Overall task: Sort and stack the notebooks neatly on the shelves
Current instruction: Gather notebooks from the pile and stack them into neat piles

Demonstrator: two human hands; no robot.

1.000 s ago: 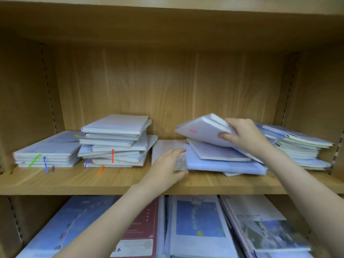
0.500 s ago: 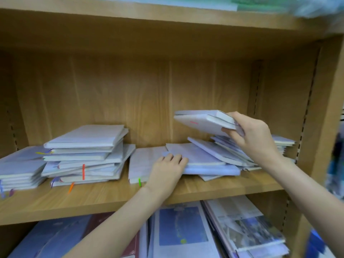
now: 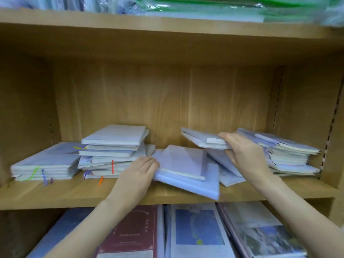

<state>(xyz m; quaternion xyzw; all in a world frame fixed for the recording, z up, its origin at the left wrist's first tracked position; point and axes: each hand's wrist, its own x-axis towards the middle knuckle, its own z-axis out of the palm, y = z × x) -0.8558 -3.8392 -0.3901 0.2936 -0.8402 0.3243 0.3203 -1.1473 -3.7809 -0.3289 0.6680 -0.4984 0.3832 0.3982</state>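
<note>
— Notebooks, how far had you got with them?

— Partway, I judge. On the middle shelf [image 3: 55,194] two piles at the left looked settled: the flat left pile [image 3: 46,164] and the taller pile [image 3: 113,149] beside it, though that one sat a little askew.

— And the hands?

— Your right hand [image 3: 245,155] gripped a pair of notebooks [image 3: 202,139], lifted clear above the loose heap [image 3: 186,168]. Your left hand [image 3: 137,172] lay with fingers fairly straight against that heap's left edge.

— What was left?

— The slanting heap in the middle and the ragged right stack [image 3: 290,155] still wanted squaring.
</note>
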